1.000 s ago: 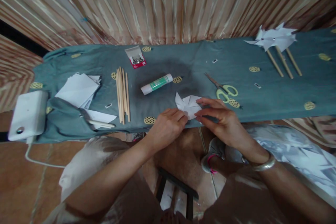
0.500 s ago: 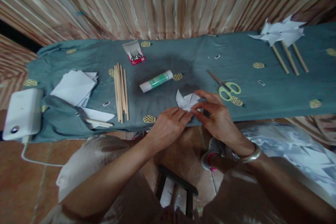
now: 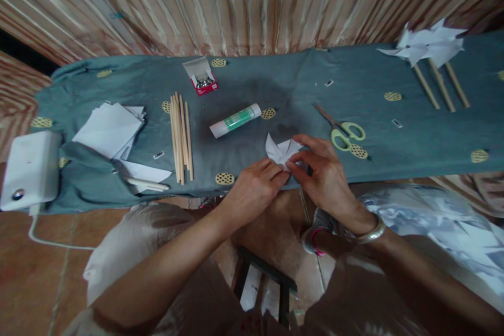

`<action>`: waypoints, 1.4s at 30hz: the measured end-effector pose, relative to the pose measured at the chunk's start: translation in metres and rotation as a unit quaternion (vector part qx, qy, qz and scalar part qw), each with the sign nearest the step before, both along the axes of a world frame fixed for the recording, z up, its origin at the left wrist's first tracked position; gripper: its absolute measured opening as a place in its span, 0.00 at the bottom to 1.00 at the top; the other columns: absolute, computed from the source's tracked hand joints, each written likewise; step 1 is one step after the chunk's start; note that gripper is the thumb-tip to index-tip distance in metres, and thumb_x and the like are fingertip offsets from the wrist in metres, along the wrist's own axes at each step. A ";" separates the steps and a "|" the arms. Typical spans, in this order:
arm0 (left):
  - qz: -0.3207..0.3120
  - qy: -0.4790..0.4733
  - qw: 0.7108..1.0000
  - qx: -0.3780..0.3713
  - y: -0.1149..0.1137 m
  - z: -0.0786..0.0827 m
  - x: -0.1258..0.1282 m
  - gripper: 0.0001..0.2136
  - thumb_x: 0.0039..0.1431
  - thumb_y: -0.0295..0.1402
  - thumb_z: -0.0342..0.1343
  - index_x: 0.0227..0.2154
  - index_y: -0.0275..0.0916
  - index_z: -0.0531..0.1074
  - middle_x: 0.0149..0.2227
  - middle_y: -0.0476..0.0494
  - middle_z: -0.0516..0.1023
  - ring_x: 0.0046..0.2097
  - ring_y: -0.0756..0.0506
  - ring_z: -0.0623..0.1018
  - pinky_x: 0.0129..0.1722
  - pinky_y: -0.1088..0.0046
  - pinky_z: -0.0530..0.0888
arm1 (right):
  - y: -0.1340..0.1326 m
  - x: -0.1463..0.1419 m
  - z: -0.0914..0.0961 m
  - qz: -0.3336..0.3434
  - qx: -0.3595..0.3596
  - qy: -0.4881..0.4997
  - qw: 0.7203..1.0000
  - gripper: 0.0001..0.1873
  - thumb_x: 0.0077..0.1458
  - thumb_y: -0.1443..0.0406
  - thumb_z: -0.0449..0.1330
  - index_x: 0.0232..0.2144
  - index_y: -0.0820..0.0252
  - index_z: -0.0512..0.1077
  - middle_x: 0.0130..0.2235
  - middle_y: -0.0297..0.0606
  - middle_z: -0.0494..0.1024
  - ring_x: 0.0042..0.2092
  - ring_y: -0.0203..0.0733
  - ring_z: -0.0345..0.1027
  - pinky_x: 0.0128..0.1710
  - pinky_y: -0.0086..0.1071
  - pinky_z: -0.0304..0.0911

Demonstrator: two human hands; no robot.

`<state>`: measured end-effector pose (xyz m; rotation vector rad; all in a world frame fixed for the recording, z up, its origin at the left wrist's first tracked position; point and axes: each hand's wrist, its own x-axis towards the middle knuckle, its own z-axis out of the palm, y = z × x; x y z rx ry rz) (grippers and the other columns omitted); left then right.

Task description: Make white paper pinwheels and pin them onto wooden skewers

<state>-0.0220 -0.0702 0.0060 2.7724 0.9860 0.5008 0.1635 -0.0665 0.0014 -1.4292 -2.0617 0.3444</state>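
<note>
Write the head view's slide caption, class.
Left hand and right hand hold folded paper near scissors and glue stick.

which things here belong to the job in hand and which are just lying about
Likely the job: held folded paper, paper sheets, wooden sticks, glue stick, scissors, red box, pinwheels

Apparently just lying about: white device, its cable
</note>
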 end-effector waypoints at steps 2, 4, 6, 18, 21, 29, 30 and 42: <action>0.002 -0.008 1.000 -0.007 0.001 0.000 0.000 0.09 0.67 0.26 0.47 0.41 0.32 0.73 0.38 0.43 0.76 0.40 0.45 0.74 0.41 0.69 0.76 | 0.000 0.000 0.000 -0.001 0.002 -0.001 1.000 0.08 0.59 0.66 0.57 0.30 0.57 0.75 0.53 0.46 0.75 0.56 0.55 0.66 0.57 0.52 0.62; 0.003 -0.017 1.000 -0.012 0.001 -0.001 0.001 0.09 0.67 0.26 0.47 0.41 0.32 0.73 0.38 0.42 0.76 0.41 0.45 0.75 0.42 0.69 0.76 | 0.000 0.000 0.000 -0.002 0.000 0.001 1.000 0.08 0.59 0.66 0.57 0.30 0.57 0.76 0.53 0.46 0.76 0.55 0.55 0.67 0.57 0.53 0.62; 0.005 -0.024 1.000 -0.012 0.001 -0.003 0.001 0.09 0.67 0.26 0.47 0.41 0.32 0.73 0.38 0.42 0.76 0.41 0.45 0.75 0.42 0.69 0.76 | 0.000 0.000 -0.001 -0.004 0.004 0.005 1.000 0.08 0.59 0.66 0.57 0.30 0.57 0.76 0.53 0.46 0.76 0.55 0.55 0.67 0.56 0.54 0.63; 0.004 -0.051 0.999 -0.017 0.002 -0.004 0.000 0.09 0.67 0.26 0.48 0.40 0.32 0.74 0.38 0.43 0.77 0.40 0.45 0.74 0.41 0.69 0.76 | -0.002 0.000 -0.002 0.004 0.040 0.002 0.999 0.06 0.57 0.68 0.60 0.29 0.61 0.75 0.50 0.49 0.78 0.51 0.54 0.69 0.52 0.49 0.67; 0.004 -0.048 0.999 -0.024 0.002 -0.003 0.000 0.09 0.67 0.26 0.48 0.41 0.32 0.74 0.38 0.42 0.77 0.40 0.46 0.75 0.41 0.69 0.76 | -0.002 0.000 -0.002 0.006 0.041 0.001 0.999 0.06 0.57 0.68 0.59 0.30 0.60 0.75 0.50 0.48 0.78 0.51 0.54 0.69 0.52 0.50 0.67; 0.004 -0.050 0.999 -0.021 0.002 -0.002 0.000 0.08 0.66 0.26 0.49 0.40 0.32 0.74 0.38 0.43 0.77 0.41 0.45 0.75 0.42 0.69 0.76 | -0.002 0.001 -0.006 0.017 0.050 0.002 0.999 0.09 0.60 0.67 0.57 0.36 0.61 0.78 0.51 0.48 0.77 0.52 0.53 0.68 0.53 0.50 0.67; 0.003 -0.050 0.999 -0.021 0.002 -0.003 0.000 0.08 0.66 0.26 0.49 0.40 0.32 0.74 0.38 0.43 0.77 0.41 0.45 0.75 0.42 0.69 0.76 | -0.002 0.001 -0.006 0.020 0.052 0.000 0.998 0.09 0.60 0.67 0.57 0.36 0.61 0.78 0.51 0.48 0.77 0.52 0.53 0.68 0.53 0.50 0.67; 0.000 -0.042 0.999 -0.027 0.002 -0.004 0.000 0.09 0.66 0.26 0.48 0.41 0.31 0.74 0.38 0.42 0.77 0.41 0.44 0.75 0.42 0.67 0.77 | -0.004 0.000 -0.009 0.042 0.068 -0.037 0.996 0.11 0.62 0.68 0.54 0.39 0.63 0.77 0.53 0.50 0.75 0.53 0.52 0.66 0.54 0.49 0.66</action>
